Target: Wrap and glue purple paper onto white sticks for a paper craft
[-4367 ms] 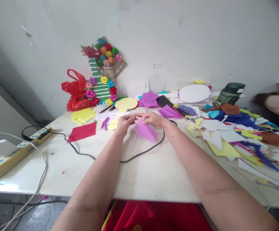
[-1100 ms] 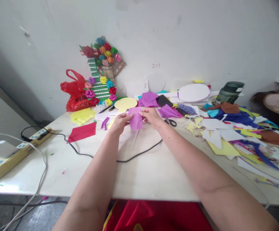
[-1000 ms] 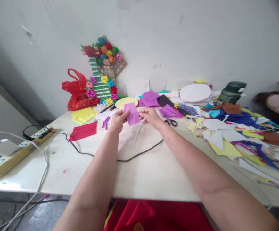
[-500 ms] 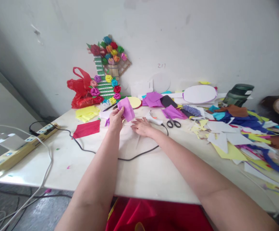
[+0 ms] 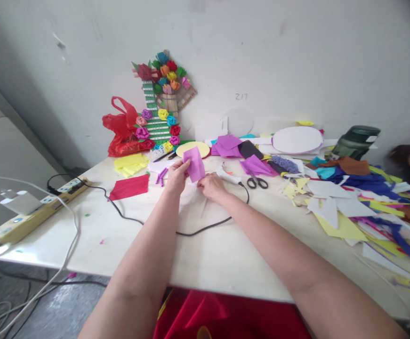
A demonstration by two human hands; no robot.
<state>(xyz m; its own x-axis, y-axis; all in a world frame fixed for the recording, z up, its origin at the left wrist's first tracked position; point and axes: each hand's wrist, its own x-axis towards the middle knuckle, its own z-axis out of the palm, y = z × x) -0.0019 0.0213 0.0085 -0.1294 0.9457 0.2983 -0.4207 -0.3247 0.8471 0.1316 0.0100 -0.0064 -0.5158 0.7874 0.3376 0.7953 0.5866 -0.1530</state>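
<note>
My left hand (image 5: 177, 176) pinches a small rectangle of purple crepe paper (image 5: 194, 165) between thumb and fingers, holding it up above the table. Closed at the sheet's lower right corner is my right hand (image 5: 212, 187), its fingertips pressed together on the edge. Just beyond the right hand lies a white glue gun (image 5: 229, 176) with a black cord. Black-handled scissors (image 5: 257, 181) rest to its right. Small rolled purple strips (image 5: 161, 176) lie left of my left hand, near a red paper piece (image 5: 129, 187).
A power strip (image 5: 38, 211) with a white charger runs along the left edge, and a black cord (image 5: 205, 231) loops before my hands. Paper scraps (image 5: 339, 202) heap on the right. A flower-decorated craft (image 5: 157, 127) and red bag (image 5: 120, 134) stand against the wall; a green bottle (image 5: 356, 142) stands back right.
My right hand has gone from spread flat on the table to pinching the purple paper's lower corner. The left hand has turned the paper more upright. The view has shifted slightly.
</note>
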